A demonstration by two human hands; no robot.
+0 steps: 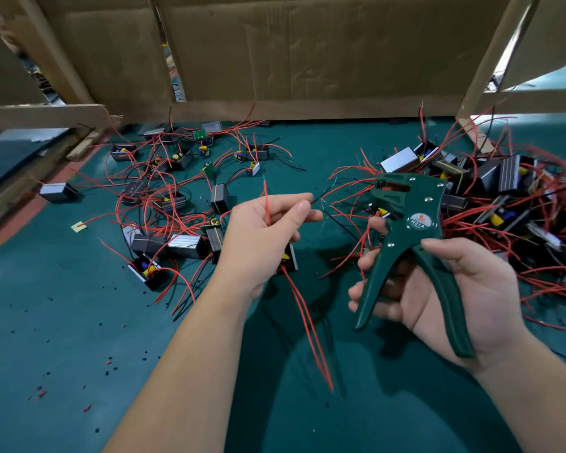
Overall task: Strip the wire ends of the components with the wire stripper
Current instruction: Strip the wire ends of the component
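My right hand [445, 289] grips the two handles of a dark green wire stripper [409, 237], its jaws pointing up and left. My left hand [268, 230] holds a small black component [290, 258] under the palm and pinches a thin black wire [321, 195] between thumb and forefinger. That wire's tip points toward the stripper jaws, a short gap away. A red wire [266, 201] sticks up past the fingers. Two long red wires [307, 325] hang down from the component.
Scattered components with red and black wires [177, 197] lie on the green mat [79, 322] at the left. A dense pile of them [504, 204] sits at the right. Cardboard walls [291, 53] stand behind. Bits of stripped insulation [111, 361] dot the mat.
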